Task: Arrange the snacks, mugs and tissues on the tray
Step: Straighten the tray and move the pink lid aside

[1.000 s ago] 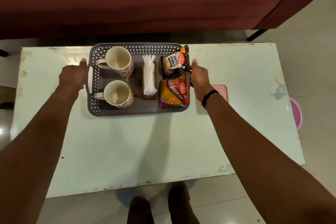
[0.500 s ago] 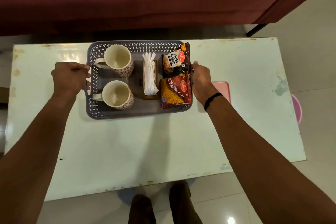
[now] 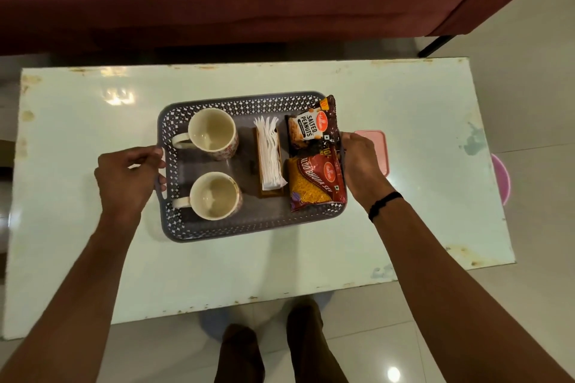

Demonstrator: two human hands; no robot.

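Left hand [image 3: 129,179] grips tray [image 3: 249,230] left handle, right hand [image 3: 361,165] clasps right edge, likely to carry 2 mugs level

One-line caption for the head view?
Both hands, left hand and right hand, grip the tray holding mugs, tissues and snacks.

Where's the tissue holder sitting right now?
In the head view, the tissue holder stands mid-tray, between the two mugs on its left and the snack packets on its right.
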